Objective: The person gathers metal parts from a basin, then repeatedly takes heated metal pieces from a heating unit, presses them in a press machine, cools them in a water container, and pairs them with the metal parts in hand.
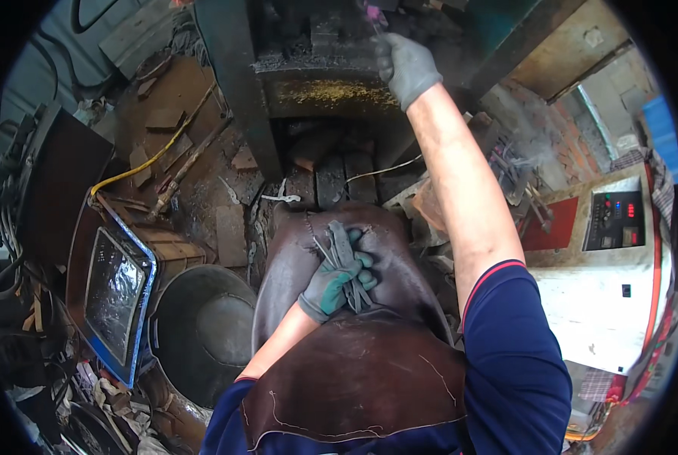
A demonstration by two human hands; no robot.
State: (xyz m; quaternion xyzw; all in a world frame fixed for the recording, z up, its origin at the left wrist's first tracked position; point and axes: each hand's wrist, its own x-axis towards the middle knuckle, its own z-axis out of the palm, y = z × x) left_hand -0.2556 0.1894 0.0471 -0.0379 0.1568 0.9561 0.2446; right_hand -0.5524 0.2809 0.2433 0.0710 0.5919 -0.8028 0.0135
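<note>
My left hand [330, 287], in a grey and green glove, rests over my lap with its fingers wrapped round a bunch of flat grey metal pieces [340, 241]. Their ends stick out above and below the fist. My right hand [413, 72], in a grey glove, is stretched far forward into the dark machine [236, 76]. From its closed fingers a thin metal piece [377, 26] points away, its far end glowing pink. A brown leather apron [354, 364] covers my lap.
A black bucket [173, 334] stands at the left beside a blue-framed panel [135, 318]. At the right is a white control box [612, 303] with a lit display. Yellow grains lie on the machine's ledge [339, 92]. Metal scraps [282, 196] and a yellow hose [153, 161] lie on the floor.
</note>
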